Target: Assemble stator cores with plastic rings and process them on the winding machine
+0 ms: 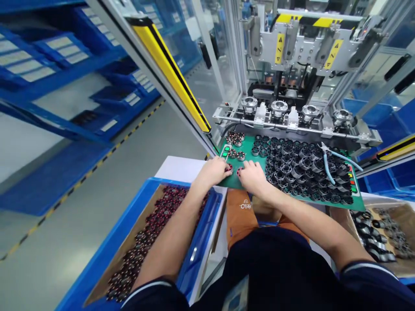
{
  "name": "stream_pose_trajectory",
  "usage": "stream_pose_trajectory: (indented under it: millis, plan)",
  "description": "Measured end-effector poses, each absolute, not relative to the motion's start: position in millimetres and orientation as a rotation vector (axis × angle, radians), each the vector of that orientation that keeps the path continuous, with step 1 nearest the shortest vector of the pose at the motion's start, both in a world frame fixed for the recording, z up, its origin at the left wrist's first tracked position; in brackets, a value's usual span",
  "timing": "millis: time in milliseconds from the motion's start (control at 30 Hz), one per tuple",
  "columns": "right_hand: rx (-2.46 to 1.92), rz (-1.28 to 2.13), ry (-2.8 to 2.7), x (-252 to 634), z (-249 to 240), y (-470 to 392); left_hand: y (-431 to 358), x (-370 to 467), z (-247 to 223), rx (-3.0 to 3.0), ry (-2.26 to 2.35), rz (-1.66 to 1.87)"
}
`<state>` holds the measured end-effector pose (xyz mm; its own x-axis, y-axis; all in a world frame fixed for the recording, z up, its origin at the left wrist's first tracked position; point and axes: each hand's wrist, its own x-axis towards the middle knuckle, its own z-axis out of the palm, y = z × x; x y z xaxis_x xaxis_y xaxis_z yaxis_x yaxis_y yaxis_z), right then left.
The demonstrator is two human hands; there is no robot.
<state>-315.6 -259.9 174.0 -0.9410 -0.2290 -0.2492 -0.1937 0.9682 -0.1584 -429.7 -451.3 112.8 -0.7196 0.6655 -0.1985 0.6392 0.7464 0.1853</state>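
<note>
At the left part of the green work surface [248, 147], my left hand [216, 169] is closed on a small copper-and-red ring part [228, 168]. My right hand [253, 176] is just to its right, its fingers curled round another red ring part [239, 172], mostly covered by the fingers. Several copper-coloured ring parts [240, 155] lie just beyond both hands. Many black ring parts [292, 164] stand packed together on the right of the surface, and pliers with light blue handles [328, 166] rest on top of them.
A machine with a row of metal fixtures [279, 109] stands behind the surface. At lower left, a blue bin [129, 216] holds many red and copper rings. A box [402, 216] of metal parts is at right. A yellow-black post [171, 73] rises at left.
</note>
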Motion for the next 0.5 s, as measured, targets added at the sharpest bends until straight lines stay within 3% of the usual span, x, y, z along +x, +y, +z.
stream_pose_trajectory:
  millis: [200, 400, 500]
  plan:
    - [-0.184, -0.174, 2.972, -314.4, 196.0, -240.9, -441.2, -411.7, 92.9, 0.862, 2.923, 0.546]
    - [0.282, -0.164, 3.18, -220.0, 282.4, -104.5, -422.8, -377.9, 64.7, 0.544, 2.937, 1.105]
    - [0.536, -0.069, 3.19, -200.9, 294.5, -34.5, -409.6, -370.9, 57.3, 0.408, 2.945, 1.241]
